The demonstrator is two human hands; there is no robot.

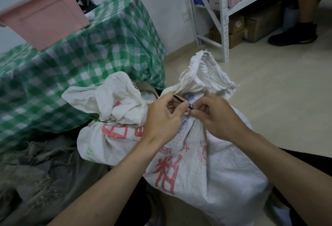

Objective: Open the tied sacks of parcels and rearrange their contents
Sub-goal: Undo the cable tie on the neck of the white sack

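Sitting far left is a pink tub [45, 19] on a green checked cloth [100, 60], out of the way. Right of it, a second sack [111, 118] is waiting, neck still cinched with a green tie [93, 118], so it's probably next. The left hand [161, 118] is gripping a small dark tool [179, 99], looks like a cutter. It's aiming at the dark tie [190, 108] on the near sack [206, 162], which is standing between the arms. The right hand [217, 116] is pinching that tie, I'd guess to keep it taut. Far right, shelves [233, 1] are holding boxes.
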